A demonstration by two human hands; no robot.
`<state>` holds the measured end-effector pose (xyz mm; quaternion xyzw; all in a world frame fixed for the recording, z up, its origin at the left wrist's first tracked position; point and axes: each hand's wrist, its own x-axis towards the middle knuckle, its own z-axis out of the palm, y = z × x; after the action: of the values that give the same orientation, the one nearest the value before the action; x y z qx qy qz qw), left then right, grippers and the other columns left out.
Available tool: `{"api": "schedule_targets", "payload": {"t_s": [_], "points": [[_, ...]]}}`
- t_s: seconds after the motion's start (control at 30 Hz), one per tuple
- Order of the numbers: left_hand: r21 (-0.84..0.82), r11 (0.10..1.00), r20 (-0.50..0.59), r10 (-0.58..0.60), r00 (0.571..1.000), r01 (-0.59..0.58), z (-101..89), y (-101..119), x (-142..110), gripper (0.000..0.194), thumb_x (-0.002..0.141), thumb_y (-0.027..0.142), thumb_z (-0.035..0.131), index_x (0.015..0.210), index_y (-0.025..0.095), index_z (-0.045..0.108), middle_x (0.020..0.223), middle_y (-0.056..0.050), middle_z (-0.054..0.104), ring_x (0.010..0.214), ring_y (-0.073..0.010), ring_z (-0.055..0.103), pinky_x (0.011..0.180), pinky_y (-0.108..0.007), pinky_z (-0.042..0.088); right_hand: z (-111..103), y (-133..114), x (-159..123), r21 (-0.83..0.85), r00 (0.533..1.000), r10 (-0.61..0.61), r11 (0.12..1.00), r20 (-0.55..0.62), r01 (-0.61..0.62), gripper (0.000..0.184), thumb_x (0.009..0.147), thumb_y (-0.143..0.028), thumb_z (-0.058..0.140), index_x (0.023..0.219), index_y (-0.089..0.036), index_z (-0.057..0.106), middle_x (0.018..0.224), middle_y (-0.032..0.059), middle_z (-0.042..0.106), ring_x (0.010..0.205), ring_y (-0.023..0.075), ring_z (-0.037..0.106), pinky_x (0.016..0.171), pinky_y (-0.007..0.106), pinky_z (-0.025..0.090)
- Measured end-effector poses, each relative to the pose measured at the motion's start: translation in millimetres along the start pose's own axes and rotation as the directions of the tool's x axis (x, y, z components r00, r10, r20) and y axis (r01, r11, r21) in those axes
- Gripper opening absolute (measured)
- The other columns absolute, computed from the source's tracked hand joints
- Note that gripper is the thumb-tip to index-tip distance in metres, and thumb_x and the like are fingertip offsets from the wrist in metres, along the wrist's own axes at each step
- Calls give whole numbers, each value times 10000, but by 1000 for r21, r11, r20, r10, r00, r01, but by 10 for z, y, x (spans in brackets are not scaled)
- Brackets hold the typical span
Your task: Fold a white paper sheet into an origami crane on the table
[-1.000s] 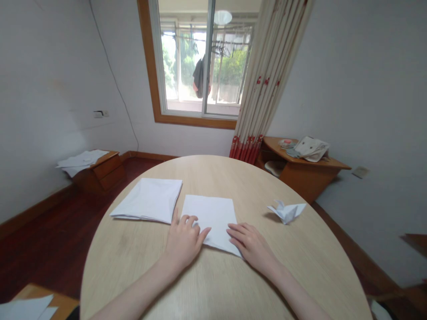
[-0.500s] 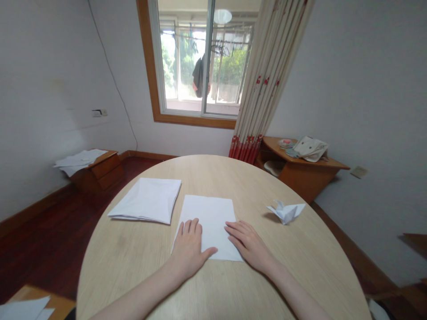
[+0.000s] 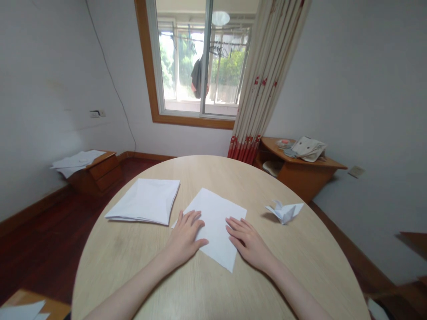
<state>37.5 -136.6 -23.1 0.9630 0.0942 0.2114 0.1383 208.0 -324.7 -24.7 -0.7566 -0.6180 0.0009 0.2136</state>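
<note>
A white sheet of paper [image 3: 216, 222] lies flat on the round wooden table [image 3: 187, 293], turned so one corner points toward me. My left hand [image 3: 188, 233] rests on its left side, palm down, fingers stretched out and thumb apart. On the right edge of the sheet lies my right hand [image 3: 248, 240], also flat with its fingers extended. Neither hand grips anything. To the left sits a stack of white paper [image 3: 147, 200]. A folded paper crane [image 3: 285, 212] stands on the table to the right of my right hand.
A small wooden cabinet [image 3: 105, 173] with papers on top is at the far left. Behind the table on the right, a corner desk [image 3: 310, 171] holds a cloth bag [image 3: 308, 149]. A curtain [image 3: 263, 80] hangs beside the window. More white paper [image 3: 23, 310] lies at the lower left.
The sheet has rotated clockwise on the table, from edges squared to me to a diamond-like angle. My left hand has shifted slightly up and left; the right hand has barely moved.
</note>
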Motion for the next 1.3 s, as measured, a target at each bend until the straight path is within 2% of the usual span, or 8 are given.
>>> {"api": "schedule_targets", "payload": {"t_s": [0.2,0.37,0.53,0.8,0.93,1.07,1.2,1.3], "points": [[-38,999,-83,-13,996,10,-18,-58,17,236,788,140,715,988,234,633,1267,-67,581,1175,-287,499,1053,-549,300,-141,-153,-10,27,997,-42,999,67,40,299,923,-212,481,1157,-202,667,1380,86,523,1343,255,401,1102,557,278],[-93,995,-63,-28,998,22,-6,-62,15,194,835,65,631,965,205,661,1176,-68,628,1073,-251,559,910,-401,456,-240,-243,-16,106,987,-65,993,147,49,277,908,-230,521,1133,-227,682,1364,62,543,1353,253,383,1122,547,243],[-113,993,-15,-34,999,32,-24,-12,12,193,881,41,531,907,186,657,959,-40,677,904,-203,610,790,-310,489,-353,-329,-16,179,968,-76,983,241,33,284,894,-278,543,1139,-244,682,1336,51,568,1379,266,333,1139,569,169],[14,1000,130,-23,991,21,-139,118,-1,176,906,106,473,897,182,631,895,-49,682,883,-231,615,762,-331,483,-460,-441,0,260,906,-65,964,418,-51,393,860,-341,585,1251,-304,603,1418,44,473,1414,276,238,1144,585,57],[-97,995,211,55,976,-35,-179,86,-8,185,919,153,461,976,192,633,1052,-64,685,998,-228,626,866,-342,487,-442,-426,-16,268,880,-42,958,473,-98,554,830,-349,631,1358,-354,464,1530,35,267,1437,258,156,1151,556,14],[-209,976,312,6,950,62,-242,66,-37,278,896,224,546,1171,196,569,1354,-92,543,1254,-247,496,1054,-400,386,-411,-391,-26,266,845,-37,956,534,-126,708,791,-437,680,1414,-367,351,1565,27,116,1449,254,41,1152,533,-37],[-254,937,486,-91,869,240,-351,161,-46,689,680,404,802,1243,155,494,1508,-173,318,1380,-314,310,1123,-453,290,-406,-376,-20,252,815,-43,959,578,-129,764,790,-500,659,1444,-350,293,1573,28,39,1447,266,-28,1144,543,-65],[-266,936,499,-70,864,229,-397,249,-35,682,590,386,866,1135,163,524,1515,-195,283,1384,-342,289,1113,-484,293,-413,-394,-17,232,808,-27,963,589,-137,788,777,-488,675,1448,-347,288,1575,26,37,1448,268,-26,1146,544,-61]]}}
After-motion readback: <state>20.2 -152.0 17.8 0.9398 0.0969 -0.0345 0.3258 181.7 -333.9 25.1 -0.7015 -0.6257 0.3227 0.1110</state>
